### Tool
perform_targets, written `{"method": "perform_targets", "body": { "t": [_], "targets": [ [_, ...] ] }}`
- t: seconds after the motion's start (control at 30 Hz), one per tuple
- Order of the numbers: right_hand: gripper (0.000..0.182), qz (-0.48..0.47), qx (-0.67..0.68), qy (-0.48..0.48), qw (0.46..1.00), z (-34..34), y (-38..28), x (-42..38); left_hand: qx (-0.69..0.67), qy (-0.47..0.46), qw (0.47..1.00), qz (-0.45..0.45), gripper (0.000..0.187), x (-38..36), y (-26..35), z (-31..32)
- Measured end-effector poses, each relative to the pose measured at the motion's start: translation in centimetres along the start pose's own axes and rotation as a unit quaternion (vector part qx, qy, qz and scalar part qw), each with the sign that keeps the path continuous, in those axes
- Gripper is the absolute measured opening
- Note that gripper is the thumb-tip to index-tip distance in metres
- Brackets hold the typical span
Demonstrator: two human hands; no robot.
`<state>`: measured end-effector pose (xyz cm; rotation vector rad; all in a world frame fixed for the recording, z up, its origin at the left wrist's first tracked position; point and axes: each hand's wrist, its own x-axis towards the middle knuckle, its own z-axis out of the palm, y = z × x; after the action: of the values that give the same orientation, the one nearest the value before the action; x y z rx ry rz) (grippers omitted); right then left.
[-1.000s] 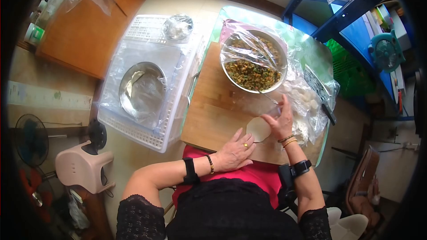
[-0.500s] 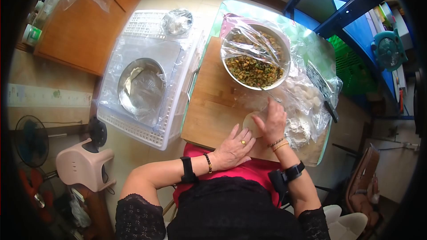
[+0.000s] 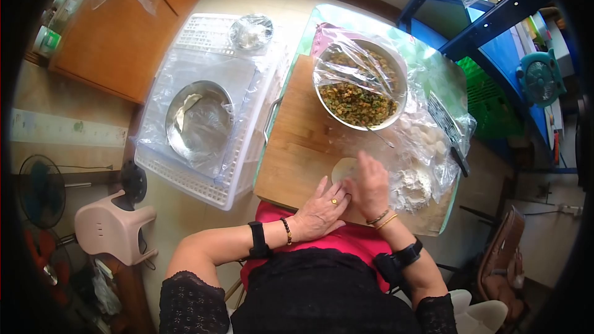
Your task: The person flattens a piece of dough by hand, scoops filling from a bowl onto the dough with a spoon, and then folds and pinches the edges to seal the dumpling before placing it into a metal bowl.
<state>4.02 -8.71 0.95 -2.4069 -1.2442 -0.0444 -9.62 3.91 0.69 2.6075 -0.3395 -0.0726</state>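
A round, pale dough wrapper (image 3: 344,169) lies on the wooden chopping board (image 3: 291,142). My left hand (image 3: 320,206) rests at the wrapper's near edge, fingers stretched out and lying low. My right hand (image 3: 370,187), slightly blurred, is upright over the wrapper's right side, fingers extended and its thumb side meeting my left fingertips. Whether either pinches the dough edge is hidden. Beyond them stands a bowl (image 3: 403,96) of chopped filling (image 3: 356,102), partly covered with plastic film. A thin metal handle (image 3: 382,140) lies at its near rim.
Right of the board are a flour heap (image 3: 413,188), dough pieces (image 3: 431,139) under plastic and a black-handled knife (image 3: 460,162). At left, a plastic-wrapped white crate (image 3: 213,195) bears a steel bowl (image 3: 175,139) with some dough inside, and a smaller covered bowl (image 3: 250,31).
My right hand has shifted left and nearer to me, off the spoon-like handle by the bowl, and now meets my left fingers. My left hand has barely moved; the view has shifted slightly.
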Motion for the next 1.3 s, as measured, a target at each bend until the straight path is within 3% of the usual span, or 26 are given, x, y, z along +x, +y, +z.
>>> {"method": "perform_targets", "body": {
  "t": [0.07,0.17,0.2,0.3,0.47,0.53,0.6,0.67,0.73,0.83,0.97,1.03,1.13,1.23,1.3],
  "targets": [
    [0.076,-0.010,-0.023,-0.020,0.999,0.8,-0.6,0.1,0.000,0.004,1.000,0.002,0.066,-0.3,-0.1,0.2],
    [0.080,0.119,-0.027,-0.051,0.991,1.0,1.5,2.6,0.000,0.013,1.000,0.004,0.066,-0.5,-0.4,0.4],
    [0.080,0.119,-0.028,-0.046,0.991,1.4,2.9,2.9,-0.003,0.017,1.000,0.006,0.066,-0.3,-0.6,0.3],
    [0.076,0.146,0.142,0.101,0.974,1.6,5.4,3.2,-0.023,0.050,0.997,-0.048,0.064,0.6,-0.7,-0.1],
    [0.077,0.189,0.143,0.059,0.970,-0.8,5.7,1.1,-0.009,0.071,0.997,-0.021,0.064,1.5,-0.8,0.2],
    [0.078,0.118,0.135,0.055,0.982,-1.5,4.8,-0.1,-0.020,0.059,0.998,0.000,0.064,1.8,-0.3,0.5],
    [0.073,0.113,0.136,0.051,0.983,-2.2,3.0,-1.0,-0.083,0.057,0.993,0.060,0.064,2.0,0.5,0.9],
    [0.076,0.060,0.068,0.028,0.995,-2.1,1.4,-1.7,-0.086,0.033,0.993,0.077,0.064,2.1,0.8,0.5],
    [0.074,0.078,0.037,-0.014,0.996,-1.4,0.4,-2.2,-0.060,-0.020,0.995,0.082,0.065,2.1,0.6,0.4],
    [0.079,0.087,-0.097,0.027,0.991,0.2,1.2,-1.8,-0.041,-0.032,0.996,0.077,0.061,1.8,0.3,0.7],
    [0.082,0.170,-0.011,0.048,0.984,-0.2,5.6,0.2,-0.016,0.006,0.996,0.091,0.059,1.8,0.1,0.8],
    [0.081,0.176,0.003,0.060,0.983,-0.2,7.2,-0.1,-0.034,0.047,0.997,0.044,0.059,1.7,0.3,0.6],
    [0.079,0.179,0.020,0.059,0.982,-1.0,5.8,-0.6,-0.021,0.103,0.994,0.031,0.059,1.4,0.7,0.1],
    [0.079,0.048,0.020,0.047,0.998,-1.6,1.5,-0.8,-0.023,0.052,0.998,0.029,0.060,1.0,0.7,0.2],
    [0.078,0.028,-0.013,0.024,0.999,0.1,0.1,-1.5,-0.017,0.022,0.999,0.025,0.061,0.6,0.4,0.3]
  ]
}}
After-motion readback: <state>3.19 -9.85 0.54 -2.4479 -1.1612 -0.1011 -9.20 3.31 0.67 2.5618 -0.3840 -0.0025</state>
